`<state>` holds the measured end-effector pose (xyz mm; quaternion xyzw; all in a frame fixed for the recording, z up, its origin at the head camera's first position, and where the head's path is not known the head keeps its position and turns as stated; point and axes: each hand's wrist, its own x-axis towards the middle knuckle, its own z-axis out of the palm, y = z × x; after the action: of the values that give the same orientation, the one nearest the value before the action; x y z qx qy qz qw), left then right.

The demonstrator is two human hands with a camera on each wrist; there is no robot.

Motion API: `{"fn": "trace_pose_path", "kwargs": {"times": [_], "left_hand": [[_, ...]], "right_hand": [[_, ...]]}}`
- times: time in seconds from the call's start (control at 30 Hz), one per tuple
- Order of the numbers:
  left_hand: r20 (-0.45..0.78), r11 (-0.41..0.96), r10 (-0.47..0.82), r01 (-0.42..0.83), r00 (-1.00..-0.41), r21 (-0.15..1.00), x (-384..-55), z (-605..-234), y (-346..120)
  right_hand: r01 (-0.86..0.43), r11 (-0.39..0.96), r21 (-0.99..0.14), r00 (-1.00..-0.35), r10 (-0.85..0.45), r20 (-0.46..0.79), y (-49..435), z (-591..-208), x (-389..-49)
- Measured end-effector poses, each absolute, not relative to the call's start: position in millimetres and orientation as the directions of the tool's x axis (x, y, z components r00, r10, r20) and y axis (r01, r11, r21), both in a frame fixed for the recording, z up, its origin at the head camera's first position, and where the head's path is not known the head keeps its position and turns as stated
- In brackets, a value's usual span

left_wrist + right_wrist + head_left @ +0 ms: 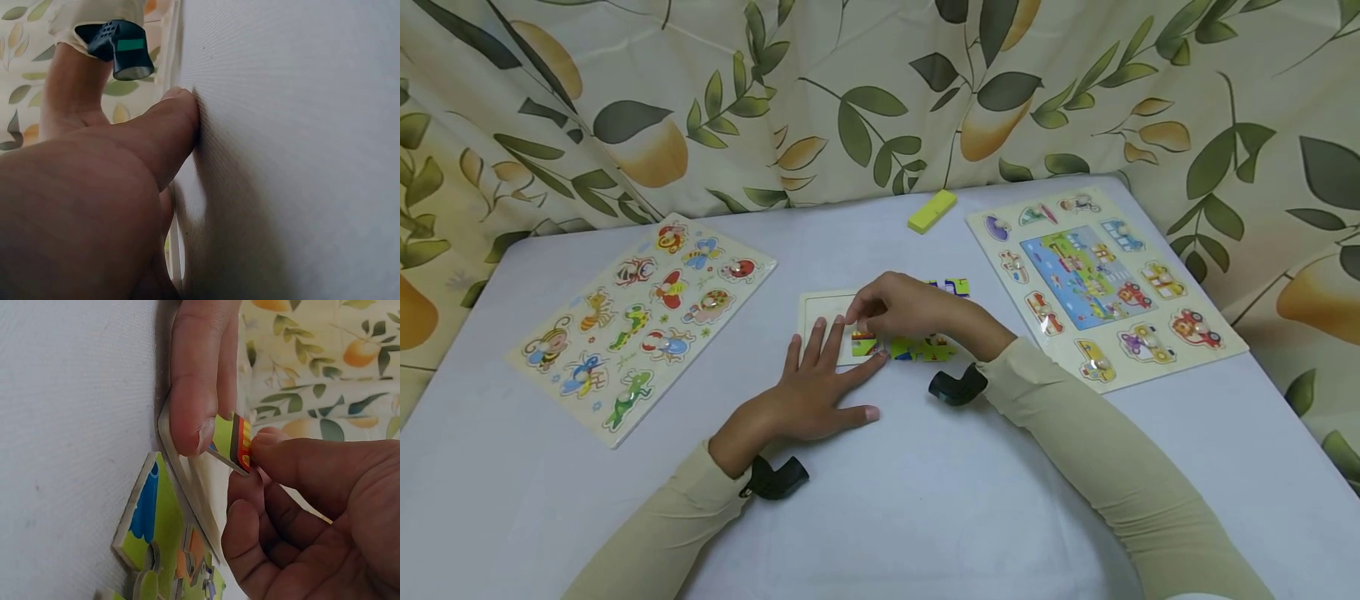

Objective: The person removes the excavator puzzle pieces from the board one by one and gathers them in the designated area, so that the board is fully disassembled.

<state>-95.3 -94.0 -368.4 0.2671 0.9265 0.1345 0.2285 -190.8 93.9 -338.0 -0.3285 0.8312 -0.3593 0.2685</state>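
Observation:
A small jigsaw puzzle piece (230,440), green with a red and yellow stripe, is pinched between the thumb and fingers of my right hand (910,304). It is over the lower part of a pale puzzle tray (820,307). My left hand (808,400) lies flat with fingers spread, fingertips over the tray and thumb resting on the tablecloth. The left index fingertip is right at the piece's edge in the right wrist view. Several loose green jigsaw pieces (917,348) lie beside the tray on the right, partly hidden under my right wrist.
On the left lies an insect picture board (651,321). A vehicle picture board (1075,342) lies on the right. A yellow block (932,212) sits near the back edge, before a leaf-patterned curtain (865,108). White cloth (880,508) covers the table.

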Motion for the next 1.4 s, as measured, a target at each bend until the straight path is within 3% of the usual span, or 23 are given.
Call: {"fn": "trace_pose_path", "kwargs": {"times": [0.2, 0.43, 1.2, 1.4], "left_hand": [[-0.346, 0.818, 0.561, 0.439, -0.752, 0.372, -95.1, -368.6, -94.7], [-0.339, 0.815, 0.565, 0.444, -0.752, 0.373, -95.6, -370.2, -95.1], [-0.339, 0.823, 0.550, 0.425, -0.763, 0.377, -94.7, -370.0, -94.7], [-0.349, 0.828, 0.542, 0.417, -0.765, 0.374, -95.6, -370.2, -93.6]], "right_hand": [[-0.344, 0.560, -0.754, -0.645, -0.724, -0.244, 94.0, -337.3, -189.9], [-0.403, 0.535, -0.743, -0.607, -0.763, -0.220, 95.3, -340.3, -188.2], [-0.359, 0.592, -0.721, -0.704, -0.679, -0.208, 142.9, -334.0, -196.3], [-0.351, 0.598, -0.720, -0.703, -0.677, -0.220, 159.9, -333.6, -197.0]]}}
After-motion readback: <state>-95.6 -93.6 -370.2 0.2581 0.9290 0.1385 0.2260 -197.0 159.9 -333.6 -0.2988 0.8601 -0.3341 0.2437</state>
